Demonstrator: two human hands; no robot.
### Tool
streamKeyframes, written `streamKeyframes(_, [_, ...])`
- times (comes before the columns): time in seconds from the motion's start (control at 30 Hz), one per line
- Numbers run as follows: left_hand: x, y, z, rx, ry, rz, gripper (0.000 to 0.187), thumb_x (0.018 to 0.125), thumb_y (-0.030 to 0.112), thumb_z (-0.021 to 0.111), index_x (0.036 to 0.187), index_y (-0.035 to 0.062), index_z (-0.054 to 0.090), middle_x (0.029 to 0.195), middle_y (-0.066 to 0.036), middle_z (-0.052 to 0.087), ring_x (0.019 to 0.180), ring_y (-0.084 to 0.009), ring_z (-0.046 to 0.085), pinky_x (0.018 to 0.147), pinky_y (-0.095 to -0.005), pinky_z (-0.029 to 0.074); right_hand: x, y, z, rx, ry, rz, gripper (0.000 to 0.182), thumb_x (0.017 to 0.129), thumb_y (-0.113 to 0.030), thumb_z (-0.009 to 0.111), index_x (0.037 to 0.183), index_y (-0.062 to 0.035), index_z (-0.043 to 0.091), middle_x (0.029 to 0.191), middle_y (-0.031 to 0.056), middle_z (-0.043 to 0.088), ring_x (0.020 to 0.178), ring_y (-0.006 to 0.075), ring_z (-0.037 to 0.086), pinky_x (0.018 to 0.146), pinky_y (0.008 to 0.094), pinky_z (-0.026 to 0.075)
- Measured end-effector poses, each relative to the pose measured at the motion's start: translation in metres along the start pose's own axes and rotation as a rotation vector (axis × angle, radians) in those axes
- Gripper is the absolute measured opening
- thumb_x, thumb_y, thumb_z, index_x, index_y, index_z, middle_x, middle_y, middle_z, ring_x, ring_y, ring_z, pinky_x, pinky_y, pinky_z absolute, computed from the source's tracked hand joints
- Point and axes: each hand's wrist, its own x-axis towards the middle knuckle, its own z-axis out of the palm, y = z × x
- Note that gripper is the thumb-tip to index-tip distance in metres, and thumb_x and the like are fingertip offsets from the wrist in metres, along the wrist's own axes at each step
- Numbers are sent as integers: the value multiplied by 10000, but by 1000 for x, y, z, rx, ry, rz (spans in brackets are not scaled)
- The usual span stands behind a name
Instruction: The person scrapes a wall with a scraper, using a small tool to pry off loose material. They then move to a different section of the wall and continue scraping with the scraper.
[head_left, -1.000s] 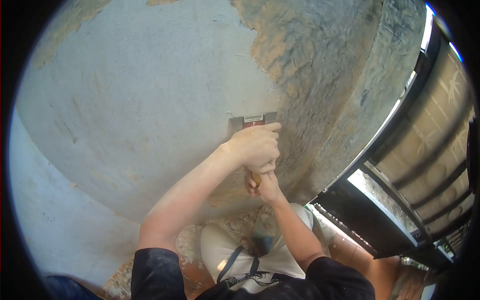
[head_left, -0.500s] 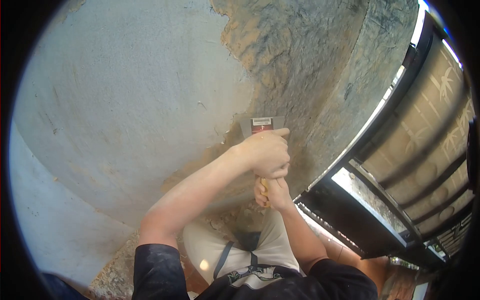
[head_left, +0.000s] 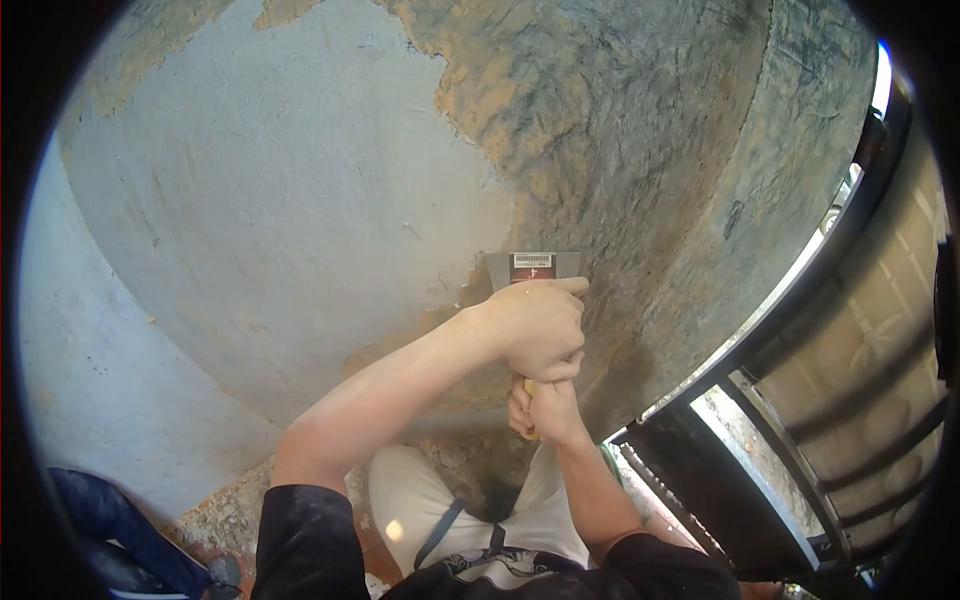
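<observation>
A wide putty knife [head_left: 572, 263] with a grey metal blade and a red and black label is held in both hands, its blade against the wall [head_left: 640, 200] near the ragged edge of the pale paint [head_left: 330, 150]. My left hand [head_left: 540, 325] is closed around the upper part of it, close to the blade. Just below, my right hand [head_left: 550, 408] wraps the yellow handle [head_left: 530, 388], most of which the fingers hide. Rough grey and tan surface shows right of the paint edge.
On the right stands a dark metal gate [head_left: 710, 480] with patterned panels. Lower left, another person's leg in dark blue trousers [head_left: 130, 530] and a shoe [head_left: 224, 572] are visible. Flakes of debris [head_left: 225, 515] lie along the wall's foot.
The view has tilted, so the wall, gate and hands sit a little lower and further right. More of the other person's leg shows. Both hands keep their grip on the putty knife.
</observation>
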Motion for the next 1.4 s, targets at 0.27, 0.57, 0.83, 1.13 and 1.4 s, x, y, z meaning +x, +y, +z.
streamKeyframes(0.27, [0, 0, 1, 25, 37, 25, 422, 774, 340, 529, 502, 26, 608, 513, -92, 565, 588, -245, 536, 809, -339, 413, 6, -5, -7, -70, -26, 10, 392, 1009, -301, 294, 701, -75, 382, 520, 7, 319, 365, 125, 329, 349, 273, 313])
streamKeyframes(0.57, [-1, -4, 3, -27, 70, 53, 354, 699, 325, 523, 507, 46, 627, 519, -134, 558, 578, -290, 530, 781, -338, 409, 5, 1, -4, -13, 45, 55, 393, 1011, -295, 303, 684, -87, 365, 519, -4, 303, 373, 110, 318, 351, 263, 304])
streamKeyframes(0.83, [0, -3, 0, -51, 23, 51, 413, 745, 345, 532, 509, 16, 611, 535, -119, 555, 598, -270, 518, 778, -345, 418, -6, -10, 5, -9, 96, 76, 380, 1009, -328, 327, 747, -66, 409, 518, 11, 324, 366, 117, 326, 336, 270, 300])
streamKeyframes(1.13, [5, -6, -3, -38, 122, 53, 437, 774, 361, 535, 521, 15, 617, 545, -121, 556, 602, -268, 502, 759, -344, 410, -4, -12, -8, -104, 88, 35, 158, 986, -208, 353, 915, -73, 390, 542, 13, 367, 372, 116, 349, 342, 271, 313])
streamKeyframes(1.4, [13, -4, -5, -28, 47, 40, 456, 780, 375, 531, 515, 14, 619, 524, -109, 550, 607, -267, 501, 748, -335, 408, -5, -24, -7, -102, 115, 62, 59, 904, -34, 394, 963, -33, 397, 556, 36, 382, 379, 130, 362, 348, 290, 320])
